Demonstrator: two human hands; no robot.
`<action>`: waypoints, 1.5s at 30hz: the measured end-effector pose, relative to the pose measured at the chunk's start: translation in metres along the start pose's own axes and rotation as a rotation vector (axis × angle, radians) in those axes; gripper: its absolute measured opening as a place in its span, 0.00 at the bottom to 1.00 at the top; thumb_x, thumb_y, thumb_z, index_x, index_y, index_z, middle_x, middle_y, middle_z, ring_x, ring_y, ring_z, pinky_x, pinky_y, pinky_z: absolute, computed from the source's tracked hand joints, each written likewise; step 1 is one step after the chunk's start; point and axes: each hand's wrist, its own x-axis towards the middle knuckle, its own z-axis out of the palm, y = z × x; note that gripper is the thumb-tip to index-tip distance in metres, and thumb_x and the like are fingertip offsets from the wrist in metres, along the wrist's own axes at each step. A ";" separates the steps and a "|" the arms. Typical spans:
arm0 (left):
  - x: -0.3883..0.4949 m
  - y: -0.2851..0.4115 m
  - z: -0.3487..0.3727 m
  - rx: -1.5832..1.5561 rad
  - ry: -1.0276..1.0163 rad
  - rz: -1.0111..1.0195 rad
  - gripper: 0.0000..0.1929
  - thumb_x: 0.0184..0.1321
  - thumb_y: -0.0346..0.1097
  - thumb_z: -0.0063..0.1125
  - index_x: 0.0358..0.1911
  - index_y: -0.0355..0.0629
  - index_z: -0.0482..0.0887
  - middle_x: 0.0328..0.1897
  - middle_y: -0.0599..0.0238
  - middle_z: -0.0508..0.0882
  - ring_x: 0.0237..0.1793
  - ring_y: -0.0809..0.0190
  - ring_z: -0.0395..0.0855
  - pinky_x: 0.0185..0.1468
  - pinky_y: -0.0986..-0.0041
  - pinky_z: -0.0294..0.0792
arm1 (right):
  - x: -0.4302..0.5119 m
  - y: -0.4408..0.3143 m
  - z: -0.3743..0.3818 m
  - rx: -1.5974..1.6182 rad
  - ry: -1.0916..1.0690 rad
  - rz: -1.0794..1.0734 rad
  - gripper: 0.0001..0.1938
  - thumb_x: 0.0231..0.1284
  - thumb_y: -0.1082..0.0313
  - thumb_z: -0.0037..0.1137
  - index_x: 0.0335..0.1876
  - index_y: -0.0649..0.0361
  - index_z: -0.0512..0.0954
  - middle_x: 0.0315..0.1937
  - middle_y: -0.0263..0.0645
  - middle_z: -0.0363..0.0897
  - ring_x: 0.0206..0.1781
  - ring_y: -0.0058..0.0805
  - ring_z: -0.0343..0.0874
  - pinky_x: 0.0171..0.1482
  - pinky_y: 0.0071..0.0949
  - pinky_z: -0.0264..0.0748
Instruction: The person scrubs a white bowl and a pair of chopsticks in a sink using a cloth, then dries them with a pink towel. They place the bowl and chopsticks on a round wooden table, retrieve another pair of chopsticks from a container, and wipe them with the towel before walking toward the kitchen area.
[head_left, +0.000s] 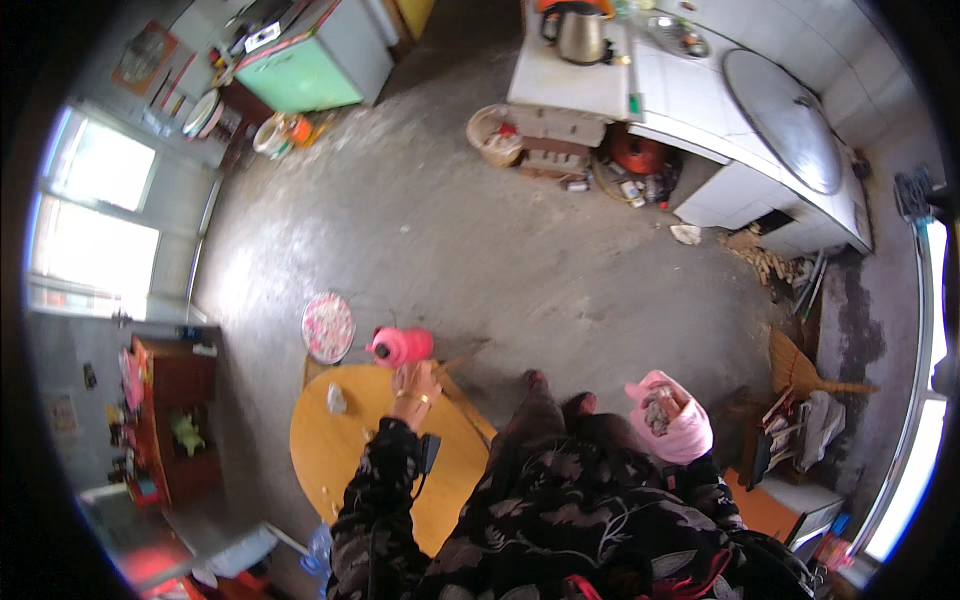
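Note:
My left hand (416, 384), with a bracelet at the wrist, is at the far edge of a round wooden table (322, 427). Just beyond its fingers is a pink thermos flask (409, 346) with a dark top. I cannot tell whether the fingers grip the flask, press on the table edge or only hover there. On my right side, a pink cloth (688, 435) is bunched in my right hand (673, 405), covering most of it. A grey crumpled thing, perhaps a rag (658, 414), shows inside the cloth's folds. A small whitish crumpled piece (336, 398) lies on the table.
A round pink-and-white patterned stool top (328, 328) stands beyond the table. Right of my legs are a straw broom (799, 367) and an orange-sided box (761, 506). Further off, a tiled stove (720, 206) bears a large metal lid (784, 120); a metal kettle (581, 37) stands nearby.

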 end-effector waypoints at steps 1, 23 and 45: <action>0.005 -0.007 -0.003 0.001 0.002 0.010 0.10 0.52 0.39 0.69 0.36 0.44 0.92 0.41 0.50 0.91 0.47 0.42 0.90 0.49 0.52 0.80 | 0.000 -0.010 -0.002 0.574 -0.017 0.255 0.14 0.70 0.76 0.55 0.59 0.61 0.73 0.46 0.34 0.83 0.42 0.21 0.81 0.43 0.22 0.78; 0.059 -0.052 -0.029 -0.082 -0.035 -0.313 0.15 0.47 0.44 0.75 0.36 0.44 0.91 0.41 0.50 0.91 0.45 0.42 0.90 0.49 0.53 0.81 | 0.181 -0.067 0.112 -0.381 -0.105 -0.211 0.07 0.70 0.72 0.59 0.48 0.64 0.78 0.39 0.29 0.79 0.34 0.18 0.76 0.39 0.22 0.74; 0.094 -0.057 -0.062 -0.180 -0.053 -0.359 0.08 0.52 0.30 0.61 0.34 0.44 0.91 0.33 0.50 0.90 0.39 0.44 0.91 0.42 0.54 0.81 | 0.316 -0.096 0.178 -0.953 -0.502 -0.515 0.09 0.71 0.64 0.62 0.50 0.59 0.79 0.31 0.26 0.77 0.32 0.13 0.75 0.34 0.22 0.71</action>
